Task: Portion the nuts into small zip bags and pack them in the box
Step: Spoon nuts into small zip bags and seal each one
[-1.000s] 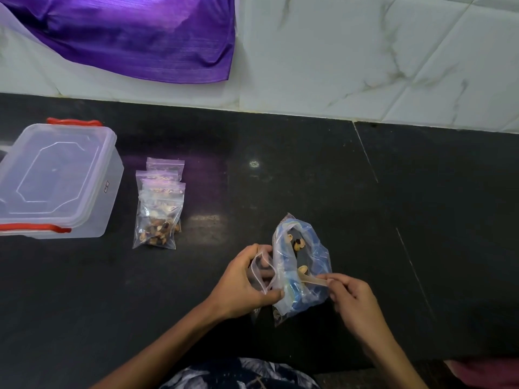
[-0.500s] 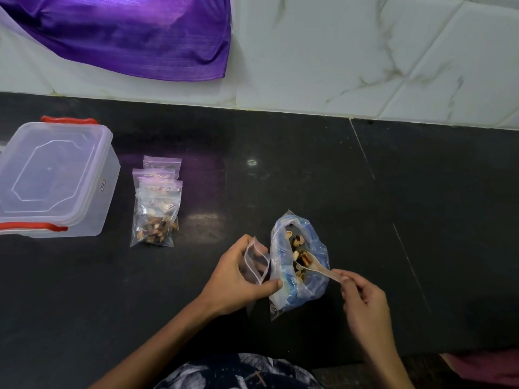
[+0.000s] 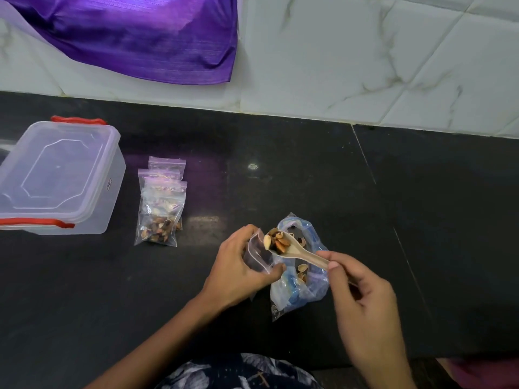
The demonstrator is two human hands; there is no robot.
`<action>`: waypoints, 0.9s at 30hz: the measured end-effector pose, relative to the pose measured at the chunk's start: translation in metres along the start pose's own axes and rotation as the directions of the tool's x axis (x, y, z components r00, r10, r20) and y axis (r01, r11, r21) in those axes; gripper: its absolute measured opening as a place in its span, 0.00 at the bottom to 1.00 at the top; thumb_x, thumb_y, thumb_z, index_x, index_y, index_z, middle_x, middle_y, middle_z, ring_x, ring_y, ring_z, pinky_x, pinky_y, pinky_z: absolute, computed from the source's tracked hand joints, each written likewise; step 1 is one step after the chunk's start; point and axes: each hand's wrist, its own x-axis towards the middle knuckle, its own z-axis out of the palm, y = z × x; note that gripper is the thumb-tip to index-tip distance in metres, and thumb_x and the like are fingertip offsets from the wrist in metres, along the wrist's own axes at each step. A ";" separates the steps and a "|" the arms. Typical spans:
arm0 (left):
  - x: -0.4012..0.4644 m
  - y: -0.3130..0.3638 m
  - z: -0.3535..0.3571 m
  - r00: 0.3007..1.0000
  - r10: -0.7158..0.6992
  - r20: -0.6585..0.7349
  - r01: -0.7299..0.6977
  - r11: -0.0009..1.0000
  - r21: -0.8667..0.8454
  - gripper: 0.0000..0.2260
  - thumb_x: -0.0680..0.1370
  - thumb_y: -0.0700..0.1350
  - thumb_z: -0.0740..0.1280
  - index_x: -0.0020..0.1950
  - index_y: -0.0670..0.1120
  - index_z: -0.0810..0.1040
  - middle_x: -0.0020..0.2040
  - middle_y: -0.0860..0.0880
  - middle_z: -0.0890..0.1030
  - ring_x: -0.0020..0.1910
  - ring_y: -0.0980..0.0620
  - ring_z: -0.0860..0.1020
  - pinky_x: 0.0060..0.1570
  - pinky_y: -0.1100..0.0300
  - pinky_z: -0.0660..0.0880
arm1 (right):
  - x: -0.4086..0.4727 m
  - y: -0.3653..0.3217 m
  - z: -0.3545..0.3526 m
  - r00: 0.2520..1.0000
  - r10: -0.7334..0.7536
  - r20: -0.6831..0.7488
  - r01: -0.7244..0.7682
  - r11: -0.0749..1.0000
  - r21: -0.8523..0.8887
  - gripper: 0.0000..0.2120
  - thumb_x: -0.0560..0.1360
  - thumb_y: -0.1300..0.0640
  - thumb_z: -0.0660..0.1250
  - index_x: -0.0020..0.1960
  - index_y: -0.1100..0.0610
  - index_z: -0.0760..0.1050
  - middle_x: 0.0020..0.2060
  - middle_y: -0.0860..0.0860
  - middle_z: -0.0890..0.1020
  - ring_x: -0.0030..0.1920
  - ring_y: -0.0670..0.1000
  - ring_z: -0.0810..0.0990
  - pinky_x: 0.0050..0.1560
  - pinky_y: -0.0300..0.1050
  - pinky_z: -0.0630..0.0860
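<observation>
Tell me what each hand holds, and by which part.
Left hand grips the small zip bag by its side, near the mouth. Right hand pinches the loaded spoon by its handle end.

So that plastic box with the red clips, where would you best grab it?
Judging from its pose, grip the clear plastic box by its two plain side walls, coming down from above. Its lid is on and the red clips sit on the near and far edges, so those sides are less handy.
</observation>
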 end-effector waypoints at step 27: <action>0.006 -0.012 -0.010 0.982 -0.100 0.162 0.102 0.995 -0.004 0.23 0.64 0.43 0.80 0.54 0.49 0.75 0.49 0.54 0.78 0.47 0.56 0.80 0.48 0.58 0.80 | 0.044 0.052 0.001 0.978 -0.150 0.146 0.210 0.711 -0.671 0.16 0.74 0.59 0.69 0.61 0.52 0.77 0.39 0.42 0.75 0.32 0.42 0.73 0.30 0.38 0.75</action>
